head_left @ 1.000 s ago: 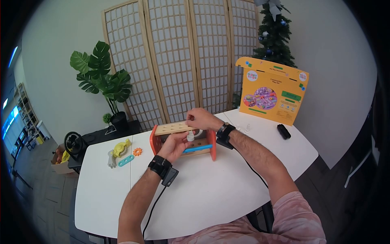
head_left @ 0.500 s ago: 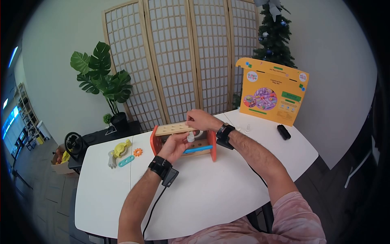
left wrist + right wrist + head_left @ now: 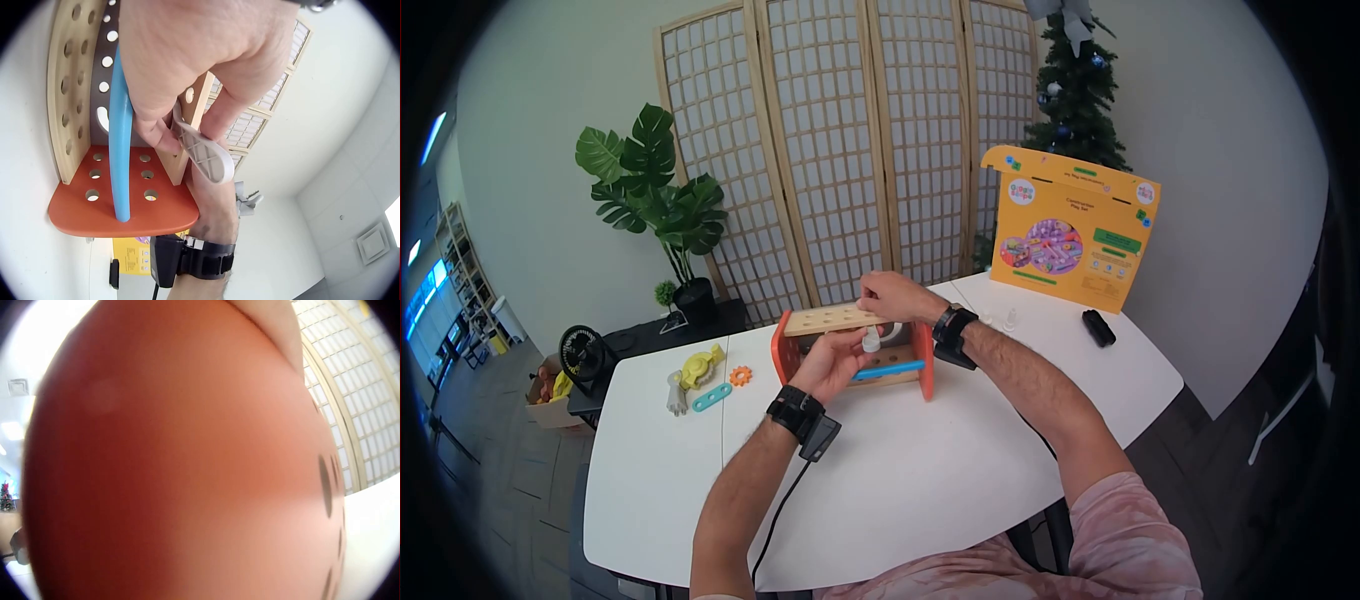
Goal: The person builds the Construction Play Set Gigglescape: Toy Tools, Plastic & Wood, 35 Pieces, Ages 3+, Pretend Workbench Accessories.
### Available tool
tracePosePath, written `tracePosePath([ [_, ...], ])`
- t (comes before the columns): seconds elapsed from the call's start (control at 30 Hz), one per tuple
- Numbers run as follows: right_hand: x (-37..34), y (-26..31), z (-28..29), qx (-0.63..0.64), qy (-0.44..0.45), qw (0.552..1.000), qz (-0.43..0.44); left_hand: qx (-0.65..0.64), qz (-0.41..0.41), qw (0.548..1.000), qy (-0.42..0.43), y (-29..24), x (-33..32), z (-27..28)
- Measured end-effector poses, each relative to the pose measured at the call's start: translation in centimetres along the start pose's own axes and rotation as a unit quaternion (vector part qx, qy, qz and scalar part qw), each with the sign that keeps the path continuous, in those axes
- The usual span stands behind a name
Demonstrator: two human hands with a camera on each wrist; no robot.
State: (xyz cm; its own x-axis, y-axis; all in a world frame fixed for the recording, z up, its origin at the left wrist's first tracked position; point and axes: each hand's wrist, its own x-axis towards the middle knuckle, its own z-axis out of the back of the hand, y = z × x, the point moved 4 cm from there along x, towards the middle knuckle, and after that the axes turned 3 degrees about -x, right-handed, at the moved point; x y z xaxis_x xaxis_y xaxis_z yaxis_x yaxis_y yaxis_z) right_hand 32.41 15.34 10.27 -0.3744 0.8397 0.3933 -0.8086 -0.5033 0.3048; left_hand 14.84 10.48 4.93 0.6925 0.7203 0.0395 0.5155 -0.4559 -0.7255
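Observation:
A toy workbench (image 3: pixel 929 365) with orange-red end panels stands on the table. It has a wooden top plank (image 3: pixel 825 319) with holes and a blue bar (image 3: pixel 890 370) along the front. My left hand (image 3: pixel 832 362) is at the plank's underside. It pinches a pale grey plastic piece (image 3: pixel 211 161) with a rounded end and ribbed hollow back, partly hidden by fingers. My right hand (image 3: pixel 897 294) is over the plank's right end, fingers bent and fingertips at its top; I cannot tell what they hold. In the right wrist view the orange-red end panel (image 3: pixel 187 462) fills most of the picture.
At left on the table (image 3: pixel 660 500) lie a yellow toy piece (image 3: pixel 699 368), a grey piece (image 3: pixel 676 393), a teal strip (image 3: pixel 712 397) with holes and an orange gear (image 3: pixel 741 376). Small whitish pieces (image 3: pixel 1010 320), a black case (image 3: pixel 1098 328) and a yellow-orange box (image 3: pixel 1065 230) are right.
Both hands stay at the plank almost unmoved. The whole head view has shifted down very slightly.

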Motion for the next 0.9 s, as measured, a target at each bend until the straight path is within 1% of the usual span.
tracePosePath([
  [0.23,-0.47,0.09,0.33,0.023,-0.033,0.999,0.0,-0.006,-0.004,1.0,0.008,0.09,0.21,0.31],
  [0.43,-0.67,0.22,0.63,0.041,-0.015,0.999,-0.017,-0.009,-0.005,1.0,0.011,0.11,0.2,0.32],
  [0.53,-0.61,0.37,0.75,0.021,-0.023,1.0,-0.001,-0.006,-0.004,1.0,0.011,0.07,0.11,0.21],
  [0.9,-0.23,-0.18,0.3,0.022,-0.023,0.999,-0.003,0.011,-0.004,1.0,0.007,0.07,0.17,0.48],
])
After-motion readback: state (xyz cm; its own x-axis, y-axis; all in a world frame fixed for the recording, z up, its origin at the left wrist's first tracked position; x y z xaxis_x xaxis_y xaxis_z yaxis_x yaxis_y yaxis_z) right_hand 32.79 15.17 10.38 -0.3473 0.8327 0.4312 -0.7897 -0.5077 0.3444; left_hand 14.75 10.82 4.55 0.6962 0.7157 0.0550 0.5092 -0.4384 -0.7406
